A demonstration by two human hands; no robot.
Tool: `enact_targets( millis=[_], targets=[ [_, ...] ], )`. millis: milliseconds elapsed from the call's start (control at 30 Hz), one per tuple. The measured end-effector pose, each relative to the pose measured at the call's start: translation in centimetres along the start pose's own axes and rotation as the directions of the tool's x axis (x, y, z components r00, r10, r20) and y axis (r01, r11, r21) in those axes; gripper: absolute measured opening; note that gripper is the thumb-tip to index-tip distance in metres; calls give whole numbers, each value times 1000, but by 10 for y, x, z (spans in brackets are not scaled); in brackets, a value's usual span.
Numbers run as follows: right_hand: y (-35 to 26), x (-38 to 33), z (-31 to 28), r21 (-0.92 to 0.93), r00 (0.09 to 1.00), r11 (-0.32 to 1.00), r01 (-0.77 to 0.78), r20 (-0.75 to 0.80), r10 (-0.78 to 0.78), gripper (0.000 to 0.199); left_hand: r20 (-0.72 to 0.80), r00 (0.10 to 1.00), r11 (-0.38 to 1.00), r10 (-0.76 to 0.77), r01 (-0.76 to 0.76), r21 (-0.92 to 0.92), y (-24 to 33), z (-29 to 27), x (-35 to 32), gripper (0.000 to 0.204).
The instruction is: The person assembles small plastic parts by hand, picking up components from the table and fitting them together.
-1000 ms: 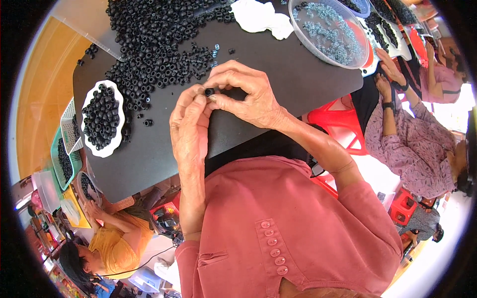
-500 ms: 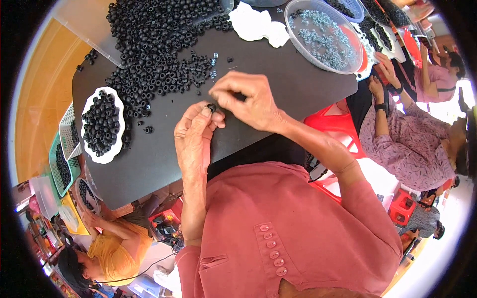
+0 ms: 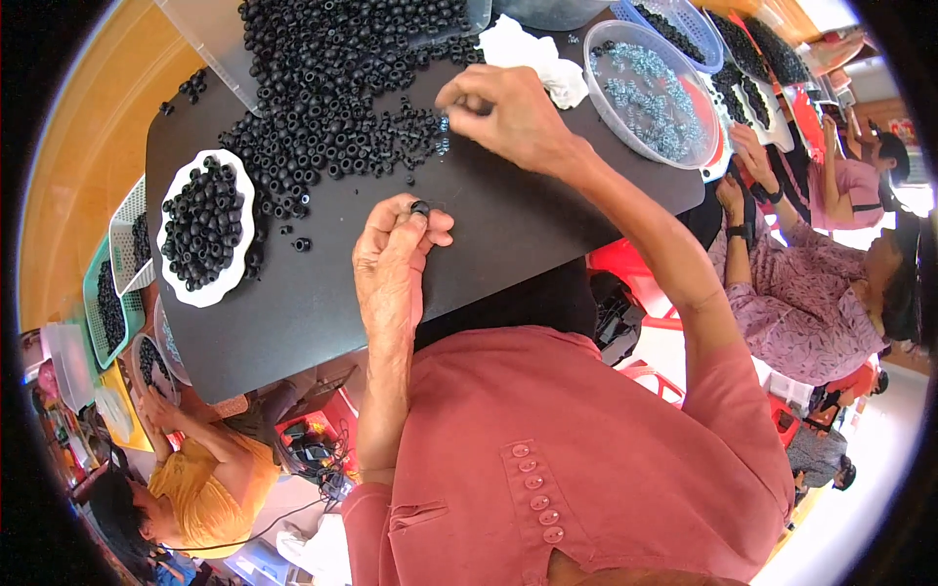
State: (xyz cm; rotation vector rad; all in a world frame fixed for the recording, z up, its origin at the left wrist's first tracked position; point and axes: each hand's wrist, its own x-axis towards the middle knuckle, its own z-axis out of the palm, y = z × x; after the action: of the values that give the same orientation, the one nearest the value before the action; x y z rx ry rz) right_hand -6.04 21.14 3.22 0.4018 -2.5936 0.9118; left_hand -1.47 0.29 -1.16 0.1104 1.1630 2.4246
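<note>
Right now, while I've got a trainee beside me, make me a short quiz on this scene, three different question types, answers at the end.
1. Multiple choice: How does the left hand hold the small round black part?
A) flat on the open palm
B) pinched between thumb and fingers
C) inside a closed fist

2. True or false: The white scalloped dish stands to the right of both hands.

3. Fill in: Near the right hand, a few small translucent pieces lie on the dark tabletop, tinted ____.

Key: 1. B. 2. False; the white scalloped dish stands to the left of both hands. 3. Blue.
</note>
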Motion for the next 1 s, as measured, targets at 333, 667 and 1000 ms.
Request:
enact_targets(
  millis=[333, 667, 1000],
  targets=[
    [-49, -46, 7, 493, 992, 861, -125, 93, 91, 10, -63, 998, 988, 18, -8, 157, -2, 16, -3, 14],
    [-41, -63, 17, 468, 1000, 884, 10, -21, -1, 10, -40, 989, 911, 139, -112, 396, -9, 17, -8, 16],
    [-45, -77, 30, 632, 975, 774, -37, -147, 166, 11, -43, 991, 916, 126, -99, 390, -8, 15, -8, 15]
  ],
)
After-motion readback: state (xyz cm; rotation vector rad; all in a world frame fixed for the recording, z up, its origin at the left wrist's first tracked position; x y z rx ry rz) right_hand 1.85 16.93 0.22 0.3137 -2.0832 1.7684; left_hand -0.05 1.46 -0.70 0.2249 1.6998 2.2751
